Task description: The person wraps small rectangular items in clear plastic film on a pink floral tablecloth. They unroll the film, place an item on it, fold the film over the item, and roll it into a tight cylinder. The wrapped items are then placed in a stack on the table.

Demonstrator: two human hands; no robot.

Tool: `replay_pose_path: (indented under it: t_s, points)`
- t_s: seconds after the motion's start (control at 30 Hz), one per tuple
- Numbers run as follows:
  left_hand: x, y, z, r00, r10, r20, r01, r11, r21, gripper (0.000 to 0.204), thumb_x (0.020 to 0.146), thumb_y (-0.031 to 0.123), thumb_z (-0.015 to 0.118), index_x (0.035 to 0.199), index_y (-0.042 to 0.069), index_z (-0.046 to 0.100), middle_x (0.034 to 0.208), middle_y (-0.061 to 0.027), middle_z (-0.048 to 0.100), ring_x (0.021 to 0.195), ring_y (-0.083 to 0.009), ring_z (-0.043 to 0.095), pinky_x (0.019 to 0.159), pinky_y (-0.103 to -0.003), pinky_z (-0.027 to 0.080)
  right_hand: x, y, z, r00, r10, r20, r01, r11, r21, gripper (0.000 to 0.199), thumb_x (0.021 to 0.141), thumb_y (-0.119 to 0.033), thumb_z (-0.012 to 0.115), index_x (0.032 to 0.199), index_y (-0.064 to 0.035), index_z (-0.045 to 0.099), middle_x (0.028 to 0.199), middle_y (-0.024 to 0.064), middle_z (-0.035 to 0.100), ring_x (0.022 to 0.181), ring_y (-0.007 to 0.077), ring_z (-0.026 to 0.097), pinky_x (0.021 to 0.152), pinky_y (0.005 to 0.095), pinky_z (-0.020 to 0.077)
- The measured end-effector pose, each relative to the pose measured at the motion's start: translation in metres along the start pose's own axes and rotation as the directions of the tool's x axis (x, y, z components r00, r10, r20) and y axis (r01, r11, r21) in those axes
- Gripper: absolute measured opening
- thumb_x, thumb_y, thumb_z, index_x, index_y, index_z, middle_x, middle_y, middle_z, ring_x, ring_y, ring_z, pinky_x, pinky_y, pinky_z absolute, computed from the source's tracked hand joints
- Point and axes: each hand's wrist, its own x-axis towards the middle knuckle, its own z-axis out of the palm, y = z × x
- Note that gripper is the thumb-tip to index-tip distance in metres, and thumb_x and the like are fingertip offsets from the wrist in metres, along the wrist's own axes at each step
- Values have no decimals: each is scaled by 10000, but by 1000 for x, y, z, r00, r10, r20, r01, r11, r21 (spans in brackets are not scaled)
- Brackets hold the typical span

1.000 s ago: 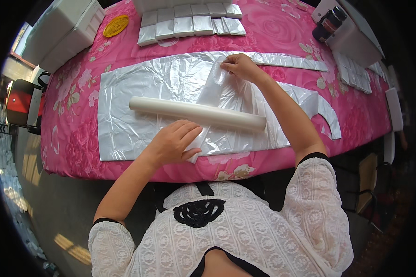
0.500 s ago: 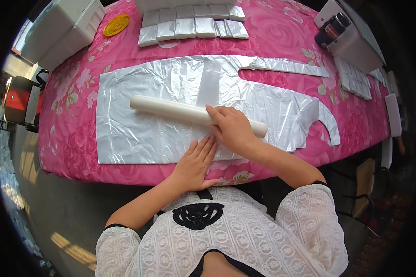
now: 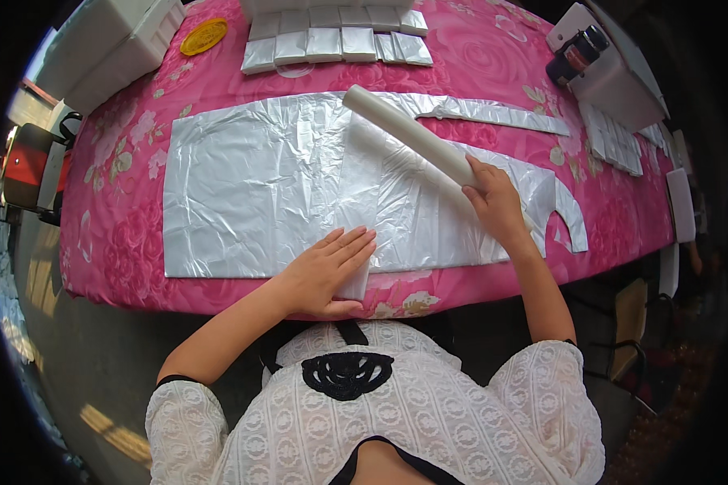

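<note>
A shiny silvery-white plastic apron [image 3: 243, 186] is spread flat on the table, its neck and strap end toward the right. My right hand [image 3: 497, 206] grips a long, smooth white tube [image 3: 412, 134] near its lower right end. The tube slants over the apron, its far end up and left; I cannot tell whether it touches the sheet. My left hand [image 3: 323, 271] lies flat with fingers stretched out at the apron's near edge. Under its palm a pale folded strip [image 3: 356, 284] sticks out past that edge, holding nothing in the fingers.
Beyond the apron lie rows of folded silvery packets [image 3: 323, 45]. A yellow oval dish [image 3: 204, 36] and white foam boxes [image 3: 121, 56] stand at far left. On the right are a dark jar [image 3: 577, 56], a white box [image 3: 615, 77] and more packets [image 3: 611, 139]. Pink floral cloth [image 3: 113, 242] covers the table.
My right hand has moved right with the tube, which has turned from lying nearly crosswise to a steeper slant. My left hand has shifted slightly left and down, staying flat.
</note>
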Motion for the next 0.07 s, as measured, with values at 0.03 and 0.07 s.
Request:
replay_pose_path:
  t_s: [0.03, 0.07]
  points:
    - [0, -1, 0, 1000, 8, 18, -9, 999, 50, 855, 772, 567, 502, 1336, -34, 274, 1407, -189, 262, 1326, -320, 208, 1080, -425, 160, -7, -9, 3, 997, -37, 71, 29, 993, 111, 498, 749, -126, 647, 1226, -95, 504, 1083, 112, 577, 995, 289, 527, 866, 366, 420]
    - [0, 2, 6, 999, 5, 50, -12, 990, 138, 870, 767, 565, 520, 1343, -33, 257, 1411, -185, 258, 1327, -323, 204, 1082, -423, 155, -13, -18, 7, 982, -116, 151, 98, 988, 120, 497, 749, -135, 653, 1225, -106, 510, 1087, 113, 576, 1007, 278, 528, 875, 372, 417]
